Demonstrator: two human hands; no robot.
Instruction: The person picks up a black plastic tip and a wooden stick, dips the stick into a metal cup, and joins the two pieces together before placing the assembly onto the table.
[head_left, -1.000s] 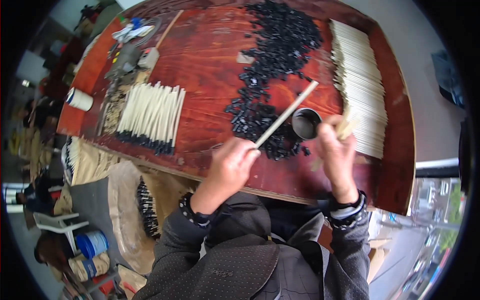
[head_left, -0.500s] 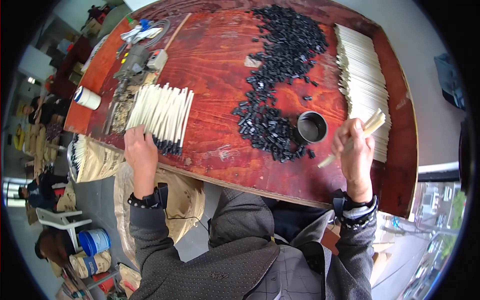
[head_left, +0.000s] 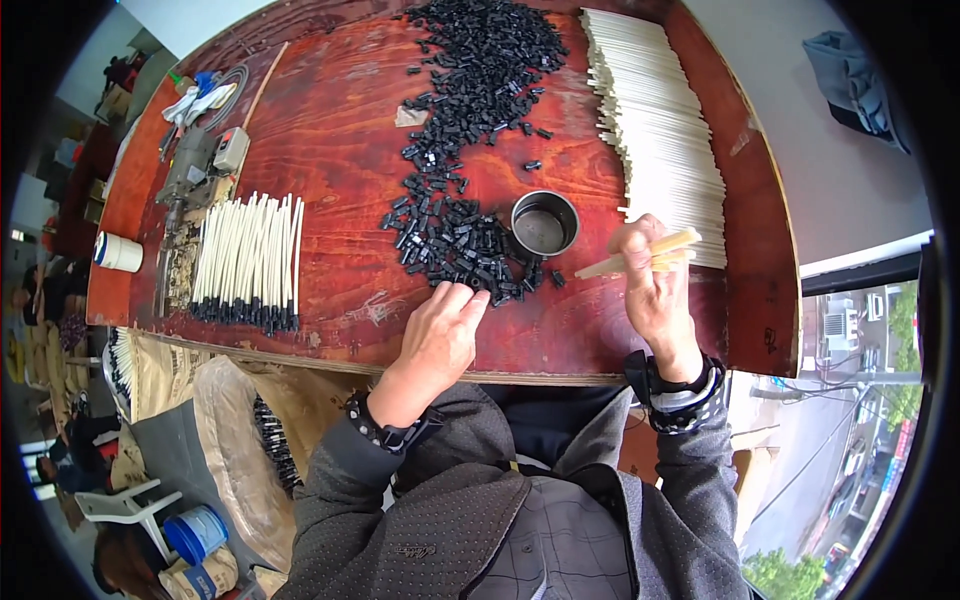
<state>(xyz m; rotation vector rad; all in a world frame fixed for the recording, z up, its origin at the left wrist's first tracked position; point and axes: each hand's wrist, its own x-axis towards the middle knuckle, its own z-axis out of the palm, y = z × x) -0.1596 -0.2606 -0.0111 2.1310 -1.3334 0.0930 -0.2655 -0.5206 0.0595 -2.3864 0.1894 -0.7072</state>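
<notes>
My left hand [head_left: 432, 340] reaches to the near edge of a heap of small black plastic pieces [head_left: 455, 235]. Its fingers are bent together around a piece there, though the fingertips partly hide it. In my right hand [head_left: 655, 300] is a small bundle of cream-coloured sticks [head_left: 675, 243], gripped in closed fingers. The sticks' thin ends point left, just above the tabletop. Between the hands, a round dark metal cup [head_left: 545, 224] stands against the heap. A row of cream sticks with black ends [head_left: 247, 265] lies at the left, black ends toward me.
A long stack of plain cream sticks [head_left: 665, 140] lies along the right raised edge [head_left: 765, 200] of the red wooden table [head_left: 340, 180]. At the left are a small motorised machine [head_left: 190, 160], a grey switch box [head_left: 231, 149] and a white jar [head_left: 118, 252]. Sacks [head_left: 235, 430] stand below the table.
My left hand has left the row of black-ended sticks and moved right to the black heap. My right hand still holds its sticks. The whole view has shifted.
</notes>
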